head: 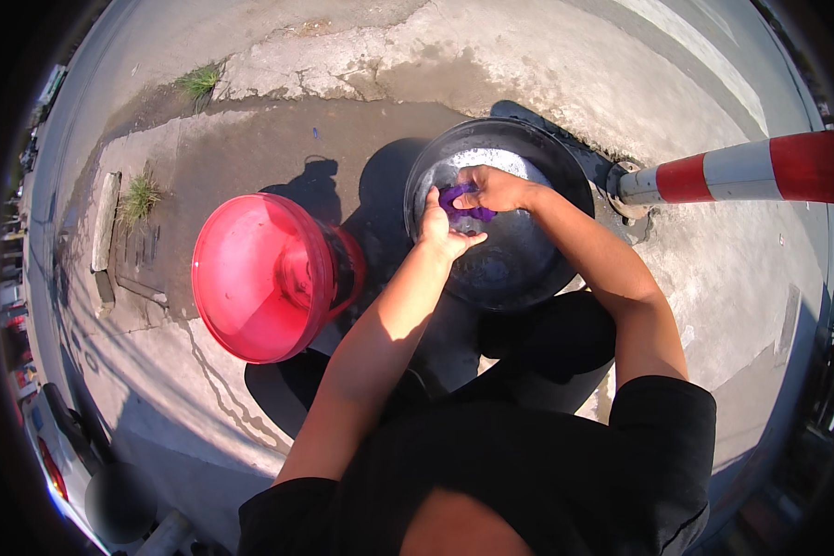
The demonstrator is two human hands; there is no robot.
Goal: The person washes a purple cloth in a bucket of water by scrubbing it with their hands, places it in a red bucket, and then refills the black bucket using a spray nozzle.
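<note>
Before me on the ground is a round black basin [577, 167] with soapy, whitish water in it. Over the basin, my right hand [495, 189] grips a wet-looking purple cloth [474, 208], its fingers bent around the upper part. My left hand [446, 226] is at the cloth's left side, thumb up against it and the other fingers spread below. Whether the left hand grips the cloth or only touches it, I cannot tell. A red plastic bucket [250, 278] stands left of the basin, close to my left forearm.
A red and white striped post [737, 170] rises from a bolted base right of the basin. Wet, cracked concrete [264, 139] surrounds the bucket, with grass tufts [139, 197] and a concrete block [105, 222] to the left. Part of a vehicle [55, 459] shows at lower left.
</note>
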